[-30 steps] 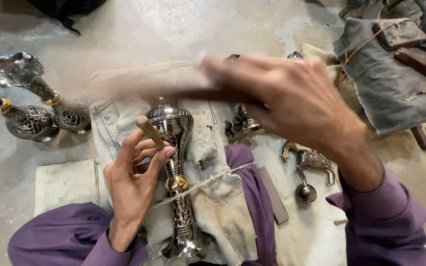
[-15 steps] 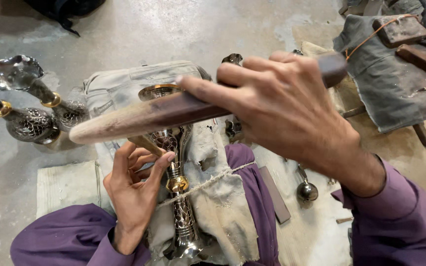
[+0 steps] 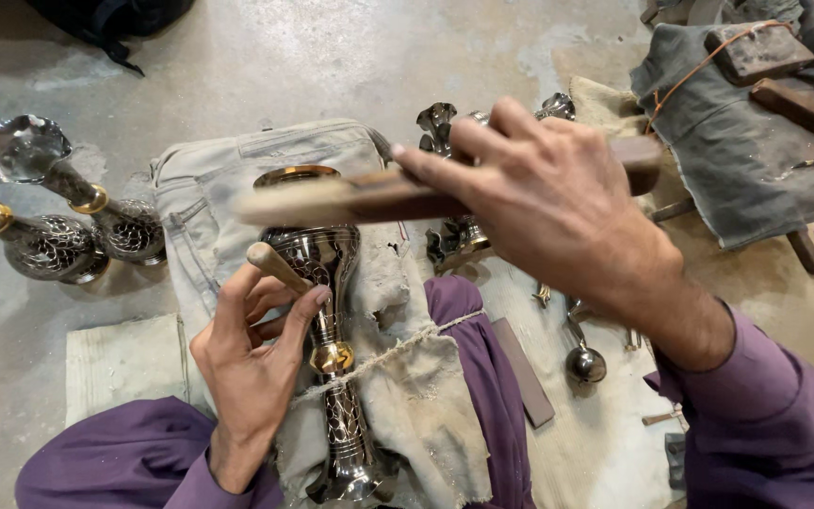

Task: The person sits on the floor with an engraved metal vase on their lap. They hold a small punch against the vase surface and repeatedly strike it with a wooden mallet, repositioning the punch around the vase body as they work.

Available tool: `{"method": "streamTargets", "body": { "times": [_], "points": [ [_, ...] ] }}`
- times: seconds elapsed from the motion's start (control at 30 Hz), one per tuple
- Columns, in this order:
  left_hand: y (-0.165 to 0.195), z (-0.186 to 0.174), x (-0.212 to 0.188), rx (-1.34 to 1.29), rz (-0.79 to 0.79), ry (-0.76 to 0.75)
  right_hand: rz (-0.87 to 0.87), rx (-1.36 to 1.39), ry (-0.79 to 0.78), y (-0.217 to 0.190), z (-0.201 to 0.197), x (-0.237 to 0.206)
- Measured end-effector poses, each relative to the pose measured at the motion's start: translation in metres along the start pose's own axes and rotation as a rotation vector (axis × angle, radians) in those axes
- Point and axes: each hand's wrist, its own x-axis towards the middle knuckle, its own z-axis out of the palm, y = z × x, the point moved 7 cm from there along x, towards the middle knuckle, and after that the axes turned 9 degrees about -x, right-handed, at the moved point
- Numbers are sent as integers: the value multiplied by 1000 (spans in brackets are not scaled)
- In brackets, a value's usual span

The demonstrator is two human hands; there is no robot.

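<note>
An engraved metal vase with a brass ring at its neck lies on pale cloth across my lap, tied down by a string. My left hand holds a small wooden-handled chisel against the vase's body. My right hand is raised above the vase, gripping a long wooden stick held level and blurred with motion.
Two finished engraved vases lie on the concrete floor at left. Small metal figurines and a little round piece sit to the right of my lap. Grey cloth with wooden blocks lies at the upper right.
The right hand with the stick has swung up and down over the vase and now holds it level, slightly higher. The left hand keeps the chisel on the vase.
</note>
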Motion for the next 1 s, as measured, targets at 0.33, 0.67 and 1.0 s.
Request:
{"method": "streamTargets", "body": {
  "times": [0.33,0.67,1.0],
  "points": [
    [0,0,-1,57,-24,12,4,419,172,6,-40,3],
    [7,2,4,134,18,-30,36,297,280,0,-33,-1],
    [17,12,16,114,35,-147,206,807,366,12,-21,-22]
  ]
}}
